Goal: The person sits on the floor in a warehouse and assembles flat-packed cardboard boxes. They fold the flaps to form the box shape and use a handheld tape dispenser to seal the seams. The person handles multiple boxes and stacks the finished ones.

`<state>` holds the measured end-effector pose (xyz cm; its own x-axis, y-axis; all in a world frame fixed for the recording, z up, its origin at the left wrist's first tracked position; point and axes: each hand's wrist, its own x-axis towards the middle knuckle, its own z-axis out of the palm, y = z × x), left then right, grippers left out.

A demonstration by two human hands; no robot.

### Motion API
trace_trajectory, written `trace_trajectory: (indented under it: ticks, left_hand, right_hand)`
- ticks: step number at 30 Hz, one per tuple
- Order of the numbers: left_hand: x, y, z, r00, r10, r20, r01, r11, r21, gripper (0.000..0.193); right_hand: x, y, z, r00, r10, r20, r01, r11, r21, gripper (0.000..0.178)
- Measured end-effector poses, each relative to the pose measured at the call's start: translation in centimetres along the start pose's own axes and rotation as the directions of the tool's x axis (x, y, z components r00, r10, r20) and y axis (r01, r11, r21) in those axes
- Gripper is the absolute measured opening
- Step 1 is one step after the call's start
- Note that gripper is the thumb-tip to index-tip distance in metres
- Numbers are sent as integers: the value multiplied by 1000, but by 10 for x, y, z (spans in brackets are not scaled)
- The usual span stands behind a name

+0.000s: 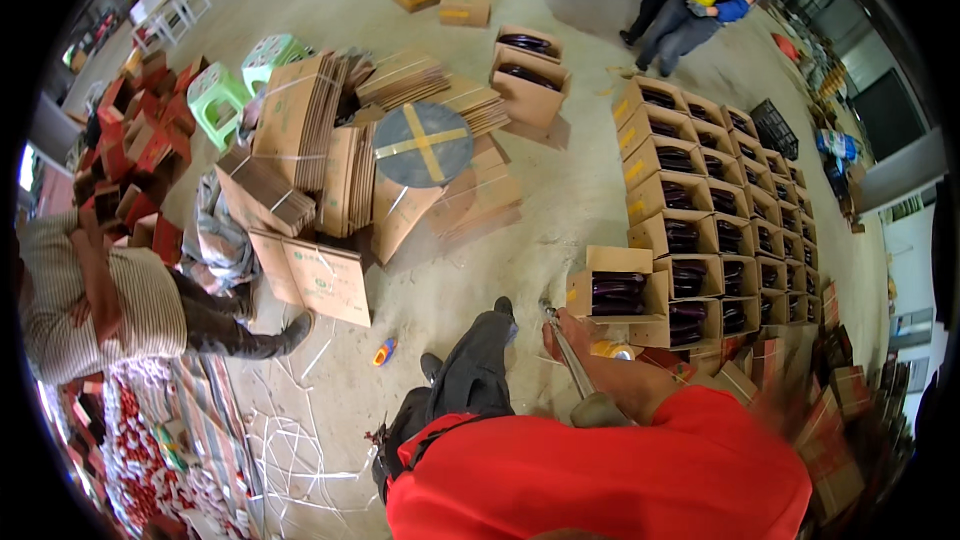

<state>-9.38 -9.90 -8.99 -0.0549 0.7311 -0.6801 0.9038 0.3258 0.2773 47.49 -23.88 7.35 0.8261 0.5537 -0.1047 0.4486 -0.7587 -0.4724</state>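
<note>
My right hand [578, 333] clasps a metal rod [573, 360], left hand unseen; rightward, eggplant cartons [648, 235] stand filled, leftward, flattened cartons [290, 120] wait unfolded.

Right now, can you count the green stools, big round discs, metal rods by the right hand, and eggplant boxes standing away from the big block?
Green stools: 2
Round disc: 1
Metal rod: 1
Eggplant boxes standing apart: 2
Total: 6
</note>
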Motion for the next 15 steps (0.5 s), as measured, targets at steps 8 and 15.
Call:
trace_trajectory:
  ticks: [8,15]
  left_hand:
    - [13,2,-28,998,31,-52,-29,999,30,32]
    - [55,65,-80,982,185,-23,-168,825,-539,30]
  right_hand:
    - [0,6,4,998,39,40,-43,994,103,30]
    - [-9,4,8,996,77,35,-80,991,104,30]
